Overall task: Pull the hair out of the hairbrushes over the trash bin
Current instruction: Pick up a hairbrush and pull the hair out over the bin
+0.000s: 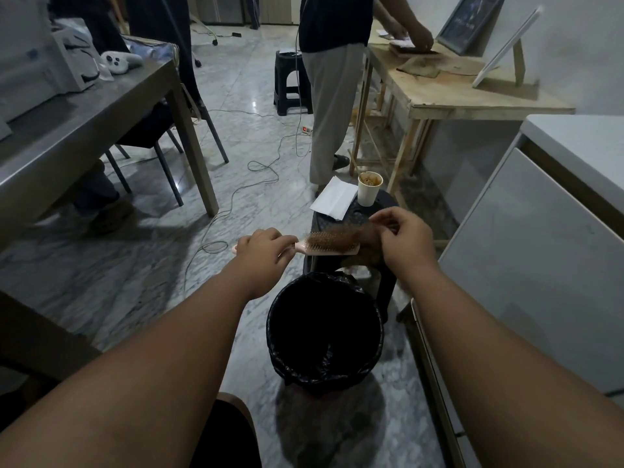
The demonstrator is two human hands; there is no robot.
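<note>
— While the right hand (403,236) pinches with curled fingers (381,219), what is caught between them?

— A fuzzy brown wad of hair (341,235), matted over the bristles at the far end of the hairbrush (326,245). The fingertips are closed on that tuft.

— And the left hand (261,249)?

— Its fingers are wrapped shut around the slim pink handle, holding the brush level, bristles up. The paddle is flat, oblong, smooth pale-pink plastic.

— Where is it all, relative to the bin?

— Held in the air just beyond the far rim of the trash bin (326,327), a round tub lined with a crinkled, glossy black bag. Behind stands a dark plastic stool (351,217) carrying a white paper cup (369,189) and a folded white sheet (334,197). Underneath is polished, grey-veined marble floor (135,275).
</note>
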